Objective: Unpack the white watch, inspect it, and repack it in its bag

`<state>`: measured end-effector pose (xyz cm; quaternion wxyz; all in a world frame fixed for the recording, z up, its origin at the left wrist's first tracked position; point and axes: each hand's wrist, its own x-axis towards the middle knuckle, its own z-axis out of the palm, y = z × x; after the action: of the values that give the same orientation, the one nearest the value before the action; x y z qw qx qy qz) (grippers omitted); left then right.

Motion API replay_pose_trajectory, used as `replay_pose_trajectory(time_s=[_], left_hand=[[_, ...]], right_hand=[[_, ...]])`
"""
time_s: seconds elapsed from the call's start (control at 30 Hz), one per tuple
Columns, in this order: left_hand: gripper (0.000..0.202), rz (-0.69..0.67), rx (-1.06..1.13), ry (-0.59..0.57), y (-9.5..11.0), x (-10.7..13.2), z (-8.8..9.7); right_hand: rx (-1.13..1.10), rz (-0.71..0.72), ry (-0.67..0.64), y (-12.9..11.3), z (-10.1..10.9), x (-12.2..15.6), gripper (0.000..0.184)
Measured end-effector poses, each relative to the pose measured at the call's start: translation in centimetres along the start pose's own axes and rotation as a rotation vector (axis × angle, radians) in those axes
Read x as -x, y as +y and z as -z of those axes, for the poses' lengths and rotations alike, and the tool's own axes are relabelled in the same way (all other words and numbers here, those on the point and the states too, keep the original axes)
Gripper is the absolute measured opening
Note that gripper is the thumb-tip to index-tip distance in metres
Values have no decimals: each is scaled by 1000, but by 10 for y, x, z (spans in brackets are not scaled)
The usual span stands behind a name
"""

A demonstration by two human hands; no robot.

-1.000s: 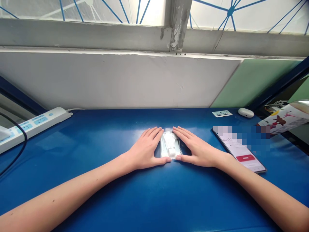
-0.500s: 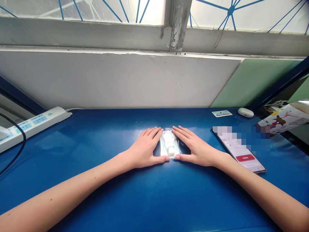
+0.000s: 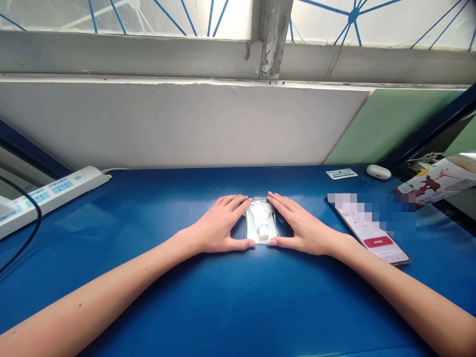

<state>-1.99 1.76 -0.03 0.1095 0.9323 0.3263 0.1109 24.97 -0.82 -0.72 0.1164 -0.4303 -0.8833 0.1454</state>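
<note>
A small clear plastic packet [image 3: 262, 218] lies flat on the blue tabletop [image 3: 238, 292]. Something white is inside it, with a round part and a block-like end; glare hides its exact kind. My left hand [image 3: 225, 223] rests at the packet's left edge, fingers stretched out at the top corner and thumb at the bottom corner. On the opposite side is my right hand [image 3: 293, 223], its fingers also straight, fingertips at the upper right corner and thumb at the lower edge. Both hands are open around the packet, and neither grips it.
A white power strip [image 3: 55, 193] with a black cable [image 3: 35, 233] sits at the left. To the right lies a phone [image 3: 372, 233], partly blurred out. Behind it are a small card [image 3: 342, 174], a white earbud case [image 3: 378, 172] and a printed carton [image 3: 439, 181].
My left hand has shifted slightly left, its thumb drawing back from the middle of the packet's lower edge. My right hand and the packet stay nearly where they were.
</note>
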Motion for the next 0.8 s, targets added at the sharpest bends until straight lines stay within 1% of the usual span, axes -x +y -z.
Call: replay_pose_trajectory(time_s=[0.2, 0.37, 0.5, 0.6, 0.8], left_hand=[[94, -9, 5, 12, 1, 1, 1], [91, 17, 28, 31, 2, 1, 0], [92, 20, 27, 24, 2, 1, 0], [92, 19, 40, 26, 2, 1, 0], [90, 31, 45, 22, 3, 0, 0]], right_hand=[[9, 3, -9, 2, 0, 1, 100], [38, -7, -29, 1, 2, 1, 100], [74, 22, -30, 1, 0, 1, 89], [77, 44, -1, 3, -2, 2, 82], [97, 50, 5, 5, -4, 3, 78]])
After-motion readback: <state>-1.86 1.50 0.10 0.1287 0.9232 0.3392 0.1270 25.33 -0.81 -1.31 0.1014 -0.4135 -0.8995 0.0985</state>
